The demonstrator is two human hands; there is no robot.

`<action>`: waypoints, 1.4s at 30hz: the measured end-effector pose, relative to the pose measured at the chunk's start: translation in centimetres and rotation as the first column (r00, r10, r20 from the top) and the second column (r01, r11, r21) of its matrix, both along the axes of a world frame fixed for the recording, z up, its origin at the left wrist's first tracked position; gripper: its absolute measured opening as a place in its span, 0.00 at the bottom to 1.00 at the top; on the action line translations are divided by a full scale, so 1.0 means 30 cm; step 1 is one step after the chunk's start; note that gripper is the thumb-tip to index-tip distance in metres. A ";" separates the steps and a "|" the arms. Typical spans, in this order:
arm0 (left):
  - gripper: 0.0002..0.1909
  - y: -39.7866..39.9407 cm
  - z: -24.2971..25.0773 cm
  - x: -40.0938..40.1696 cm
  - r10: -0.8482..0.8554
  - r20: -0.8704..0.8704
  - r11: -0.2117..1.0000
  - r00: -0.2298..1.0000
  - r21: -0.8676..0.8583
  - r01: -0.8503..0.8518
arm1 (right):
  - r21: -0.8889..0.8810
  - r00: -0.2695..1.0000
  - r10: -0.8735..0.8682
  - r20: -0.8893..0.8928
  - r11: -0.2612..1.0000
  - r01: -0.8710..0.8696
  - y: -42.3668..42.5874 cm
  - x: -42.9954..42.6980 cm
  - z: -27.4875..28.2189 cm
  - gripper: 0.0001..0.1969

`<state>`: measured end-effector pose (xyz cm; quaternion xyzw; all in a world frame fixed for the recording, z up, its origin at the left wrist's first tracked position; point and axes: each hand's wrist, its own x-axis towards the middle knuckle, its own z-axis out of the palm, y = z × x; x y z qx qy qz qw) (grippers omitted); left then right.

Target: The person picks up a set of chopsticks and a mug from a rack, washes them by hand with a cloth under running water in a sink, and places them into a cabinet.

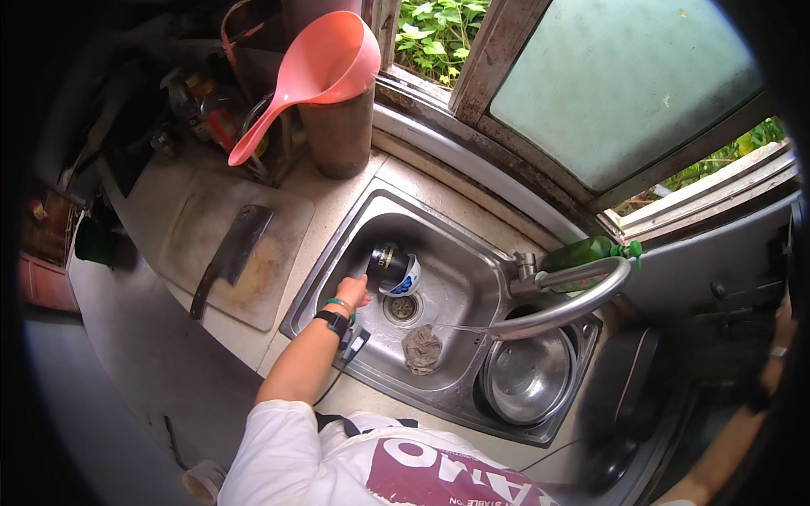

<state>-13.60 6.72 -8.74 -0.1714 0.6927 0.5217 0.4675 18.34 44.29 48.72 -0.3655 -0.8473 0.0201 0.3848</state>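
Observation:
My left hand (354, 293), with a green band and a dark wrist device, is in the steel sink (465, 278). Its fingers are closed at the near edge of a black mug (388, 264) with gold writing. The mug rests tilted against a white bowl with a blue pattern (408, 281), beside the drain (402, 308). A crumpled grey-brown rag (422, 350) lies on the sink floor. Thin water runs from the curved metal faucet (569, 300). My right hand (785, 316) is raised at the dark right rim, and its fingers are unclear.
A cleaver (239, 243) lies on a worn cutting board (278, 278) left of the sink. A pink ladle (329, 63) rests across a brown container (338, 136). Metal basins (530, 376) fill the side basin. A green bottle (579, 254) lies behind the faucet, below the window.

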 end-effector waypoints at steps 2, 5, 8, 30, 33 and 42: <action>0.26 0.032 0.021 0.004 0.134 0.147 0.991 0.980 -0.009 -0.134 | -0.251 0.999 0.010 0.031 0.968 -0.002 -0.091 0.018 -0.191 0.08; 0.26 0.090 -0.028 -0.009 0.409 0.224 0.899 0.885 0.068 -0.433 | -0.721 0.952 0.022 0.306 0.658 0.217 -0.308 0.043 -0.551 0.07; 0.25 0.137 -0.151 -0.060 0.366 0.567 0.844 0.738 0.132 -0.520 | -0.946 0.939 0.204 0.278 0.229 0.230 -0.488 0.145 -0.856 0.07; 0.18 0.182 0.194 0.144 -0.393 -0.614 0.910 0.685 -0.153 0.385 | -0.796 0.937 0.313 -0.157 0.521 -0.307 -0.673 -0.440 -1.594 0.28; 0.18 0.189 0.259 0.158 -0.559 -0.606 0.805 0.566 -0.235 0.544 | -0.810 0.897 0.439 -0.048 0.509 -0.292 -0.650 -0.428 -1.559 0.26; 0.21 0.179 0.277 0.232 -0.638 -0.483 0.721 0.600 -0.102 0.685 | -0.965 0.914 0.366 0.173 -0.121 0.231 -0.690 -0.283 -1.581 0.15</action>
